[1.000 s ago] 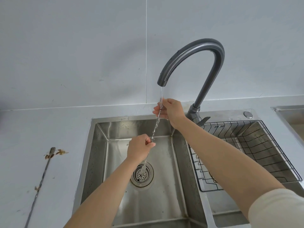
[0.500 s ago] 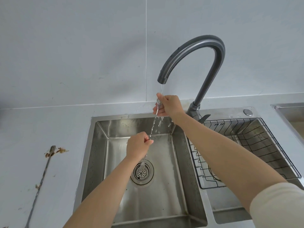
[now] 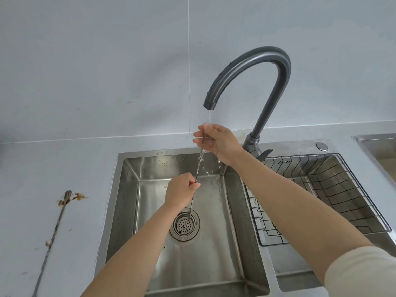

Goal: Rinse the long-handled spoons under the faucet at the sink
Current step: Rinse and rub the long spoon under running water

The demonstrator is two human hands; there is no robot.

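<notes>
A thin, twisted long-handled metal spoon (image 3: 199, 162) hangs steeply over the steel sink (image 3: 128, 189). My right hand (image 3: 216, 142) pinches its upper end right under the dark grey faucet (image 3: 255, 61). A thin stream of water falls onto that hand and runs down the handle in drops. My left hand (image 3: 181, 190) grips the handle lower down. The spoon's lower end reaches over the round drain strainer (image 3: 185, 225). A second long spoon (image 3: 54, 230), soiled with brown residue, lies on the counter left of the sink.
A black wire rack (image 3: 342, 189) sits in the right sink basin. The faucet lever (image 3: 264, 154) and a round metal button (image 3: 321, 146) are behind it. Another steel basin edge (image 3: 375, 142) shows at the far right. A grey tiled wall rises behind the counter.
My right hand has opened its fingers a little around the top of the spoon and more water drops now splash down the handle. My left hand has stayed at mid-handle.
</notes>
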